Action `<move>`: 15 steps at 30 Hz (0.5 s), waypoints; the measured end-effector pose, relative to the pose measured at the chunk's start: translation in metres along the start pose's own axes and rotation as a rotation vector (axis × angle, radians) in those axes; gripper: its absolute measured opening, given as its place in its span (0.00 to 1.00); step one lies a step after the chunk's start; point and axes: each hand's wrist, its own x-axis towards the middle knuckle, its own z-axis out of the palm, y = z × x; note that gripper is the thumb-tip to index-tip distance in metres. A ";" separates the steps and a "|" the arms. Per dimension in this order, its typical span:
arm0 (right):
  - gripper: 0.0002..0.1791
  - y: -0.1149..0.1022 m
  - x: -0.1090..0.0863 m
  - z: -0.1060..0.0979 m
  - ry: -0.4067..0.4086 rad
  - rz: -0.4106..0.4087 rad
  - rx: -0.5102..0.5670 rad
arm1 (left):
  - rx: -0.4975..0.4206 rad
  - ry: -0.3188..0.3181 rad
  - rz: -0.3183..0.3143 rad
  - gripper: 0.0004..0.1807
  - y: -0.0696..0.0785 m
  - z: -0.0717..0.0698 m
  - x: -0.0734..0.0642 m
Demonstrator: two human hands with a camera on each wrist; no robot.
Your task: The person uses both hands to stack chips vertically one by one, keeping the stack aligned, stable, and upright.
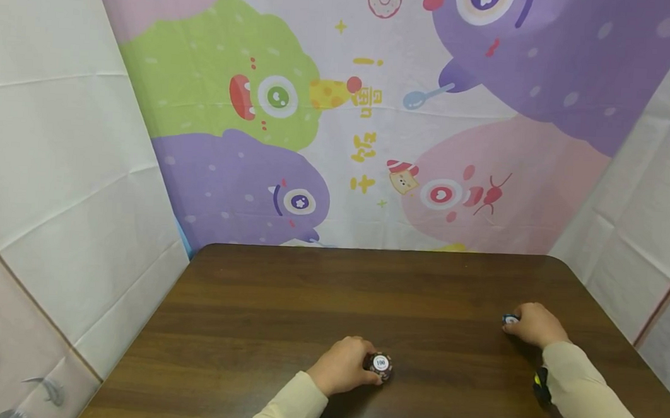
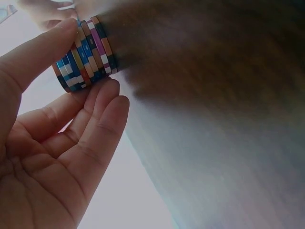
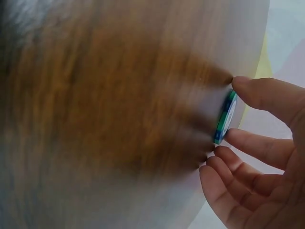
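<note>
Near the front middle of the table, my left hand (image 1: 342, 366) grips a short stack of poker chips (image 1: 380, 364). The top chip is dark with a white centre marked 100. In the left wrist view, the thumb and fingers clasp the stack's (image 2: 86, 56) multicoloured edges: blue, white, tan and purple. Farther right and back, my right hand (image 1: 539, 326) holds a blue-green poker chip (image 3: 226, 118) with a pale centre. Its thumb is at one edge and its index finger at the opposite edge, with the fingertips right at the tabletop. The remaining fingers are curved beside it.
A dark brown wooden table (image 1: 307, 296) with rounded far corners lies under both hands. Behind it hangs a cloth backdrop (image 1: 356, 229) printed with cartoon monsters. Pale cloth walls (image 1: 61, 125) stand at the left and right sides.
</note>
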 end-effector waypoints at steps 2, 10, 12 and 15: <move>0.15 0.000 0.000 0.000 0.001 0.003 0.000 | 0.006 0.001 0.003 0.22 0.000 0.000 0.000; 0.11 0.001 0.001 0.003 0.018 -0.002 -0.013 | 0.000 0.003 0.015 0.22 0.000 -0.001 0.000; 0.11 0.002 0.000 0.004 0.022 -0.002 -0.016 | 0.002 0.005 0.017 0.22 0.000 -0.001 0.000; 0.13 0.002 0.000 0.005 0.027 0.001 -0.011 | 0.002 0.007 0.016 0.22 0.000 -0.001 -0.001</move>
